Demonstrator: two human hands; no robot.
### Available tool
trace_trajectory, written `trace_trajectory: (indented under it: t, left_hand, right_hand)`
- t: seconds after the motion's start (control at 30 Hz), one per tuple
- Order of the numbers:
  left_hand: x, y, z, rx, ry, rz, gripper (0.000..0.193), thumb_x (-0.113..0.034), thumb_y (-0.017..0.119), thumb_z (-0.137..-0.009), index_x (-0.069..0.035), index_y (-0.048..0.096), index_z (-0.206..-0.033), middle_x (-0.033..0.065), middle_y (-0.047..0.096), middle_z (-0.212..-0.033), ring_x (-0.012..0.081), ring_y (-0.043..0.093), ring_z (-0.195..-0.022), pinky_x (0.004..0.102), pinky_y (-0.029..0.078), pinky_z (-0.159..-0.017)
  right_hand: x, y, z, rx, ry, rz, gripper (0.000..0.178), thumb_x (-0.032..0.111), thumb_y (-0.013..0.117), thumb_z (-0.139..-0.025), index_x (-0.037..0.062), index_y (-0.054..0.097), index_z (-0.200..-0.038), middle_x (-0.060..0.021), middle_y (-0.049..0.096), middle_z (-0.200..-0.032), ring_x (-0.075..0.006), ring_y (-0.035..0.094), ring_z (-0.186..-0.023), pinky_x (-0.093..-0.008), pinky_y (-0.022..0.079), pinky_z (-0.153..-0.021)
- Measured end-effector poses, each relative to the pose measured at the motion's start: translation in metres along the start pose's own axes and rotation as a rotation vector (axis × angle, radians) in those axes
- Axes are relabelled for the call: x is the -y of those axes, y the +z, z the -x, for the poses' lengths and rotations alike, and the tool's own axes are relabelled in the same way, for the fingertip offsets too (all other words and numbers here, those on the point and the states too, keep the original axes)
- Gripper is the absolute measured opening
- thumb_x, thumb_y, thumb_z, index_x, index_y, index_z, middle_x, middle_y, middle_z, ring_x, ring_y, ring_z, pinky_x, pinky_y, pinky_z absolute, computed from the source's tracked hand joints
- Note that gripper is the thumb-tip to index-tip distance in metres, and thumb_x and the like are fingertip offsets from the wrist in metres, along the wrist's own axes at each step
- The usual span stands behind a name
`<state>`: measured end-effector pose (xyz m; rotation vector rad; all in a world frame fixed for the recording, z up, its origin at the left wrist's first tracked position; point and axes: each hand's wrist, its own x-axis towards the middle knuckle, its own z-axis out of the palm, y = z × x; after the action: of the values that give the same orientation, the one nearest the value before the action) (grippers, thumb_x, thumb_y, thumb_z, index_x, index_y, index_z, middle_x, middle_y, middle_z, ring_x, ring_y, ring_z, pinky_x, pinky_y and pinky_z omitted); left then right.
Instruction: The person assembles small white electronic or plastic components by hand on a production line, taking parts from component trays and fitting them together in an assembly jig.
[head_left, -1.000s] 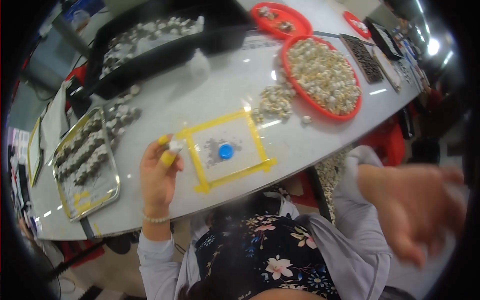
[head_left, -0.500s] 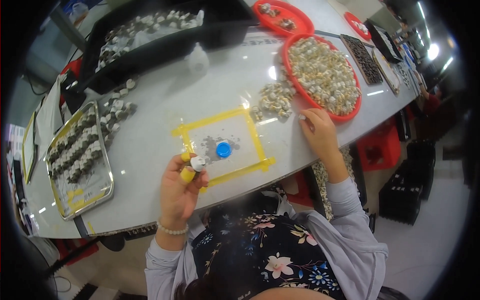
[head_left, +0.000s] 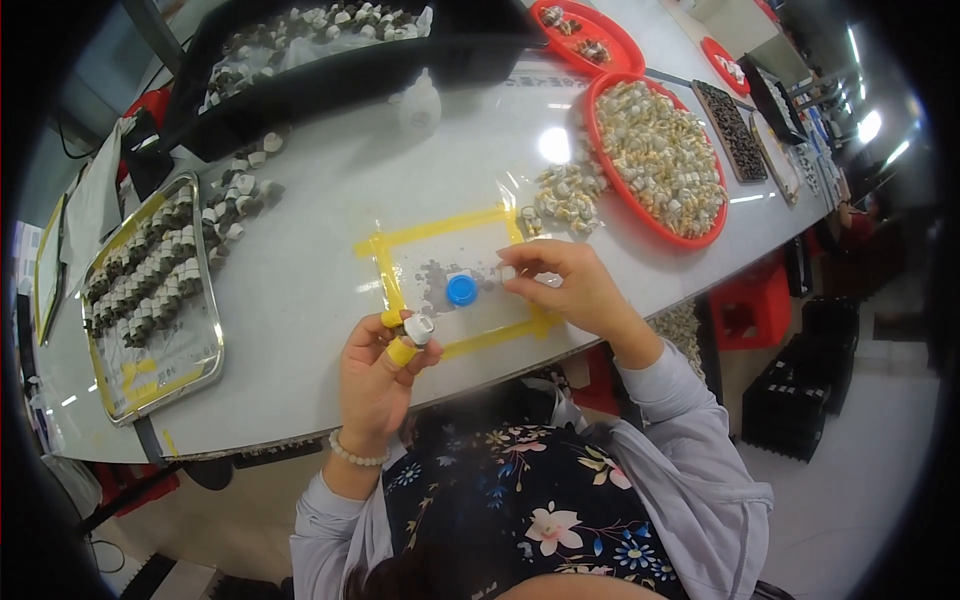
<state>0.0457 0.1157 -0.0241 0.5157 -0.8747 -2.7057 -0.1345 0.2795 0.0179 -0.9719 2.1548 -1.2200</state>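
Note:
My left hand [head_left: 376, 376], with yellow covers on its thumb and a finger, is closed around a small white cap-like part [head_left: 419, 327] whose lower side looks dark. In a pinch between thumb and finger, my right hand [head_left: 578, 292] grips a small whitish piece [head_left: 508, 272], partly hidden by the fingertips. Between the hands a round blue cap [head_left: 461, 290] rests on the table, inside a rectangle of yellow tape [head_left: 435, 231]. Wet-looking grey spots lie around the cap. Beyond my right hand is a loose heap of small white-and-tan parts [head_left: 568, 197].
A red oval tray [head_left: 716, 222] full of similar parts stands at the right. At the left, a metal tray [head_left: 215, 340] carries rows of white-and-dark parts, with more loose beside it. A white squeeze bottle [head_left: 420, 108] stands before a large black bin [head_left: 470, 62].
My right hand has come left from the heap toward the blue cap, carrying the small whitish piece. My left hand has shifted slightly to the right in view, still gripping its part.

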Motion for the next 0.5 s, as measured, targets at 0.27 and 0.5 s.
trace_trajectory:
  t: [0.27,0.5]
  left_hand:
    - [0.0013,-0.0005,-0.0008,0.021,0.007,0.016,0.023,-0.003,0.058,-0.085,-0.001,0.054,-0.108,0.0095,0.06,-0.096,0.0214,0.062,-0.081,0.0361,0.053,-0.074]
    - [0.0037,-0.0024,-0.0015,0.03,0.01,0.009,0.025,-0.004,0.059,-0.085,-0.001,0.054,-0.109,0.0102,0.061,-0.094,0.0217,0.062,-0.079,0.0353,0.053,-0.073]
  right_hand:
    - [-0.0067,-0.0012,0.0056,-0.005,-0.328,0.451,0.025,0.003,0.068,-0.073,0.0035,0.065,-0.098,-0.0085,0.057,-0.089,-0.0232,0.056,-0.079,-0.0309,0.047,-0.068]
    - [-0.0083,-0.0046,0.004,-0.008,-0.429,0.581,0.028,0.004,0.068,-0.072,0.0043,0.065,-0.099,-0.0083,0.056,-0.086,-0.0243,0.054,-0.079,-0.033,0.046,-0.068]
